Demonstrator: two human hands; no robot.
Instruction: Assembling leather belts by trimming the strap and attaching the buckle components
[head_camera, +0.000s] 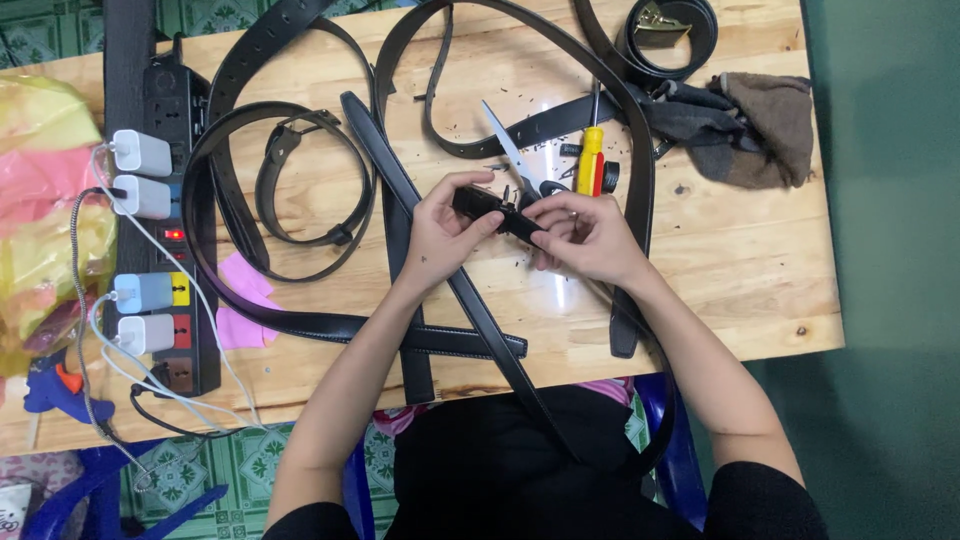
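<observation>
Overhead view of a wooden bench (700, 270). The left hand (440, 232) and right hand (585, 238) both pinch a small black belt buckle (495, 210), held just above the bench at its centre; a black belt strap (470, 300) runs diagonally beneath them toward the person. Scissors (520, 160) lie just behind the hands, beside a yellow-and-red screwdriver (591, 158). Further black belts (240, 180) loop across the left half (one coiled at the far edge). A power strip (175, 210) with chargers borders the left side; a brown cloth (765, 125) lies far right.
</observation>
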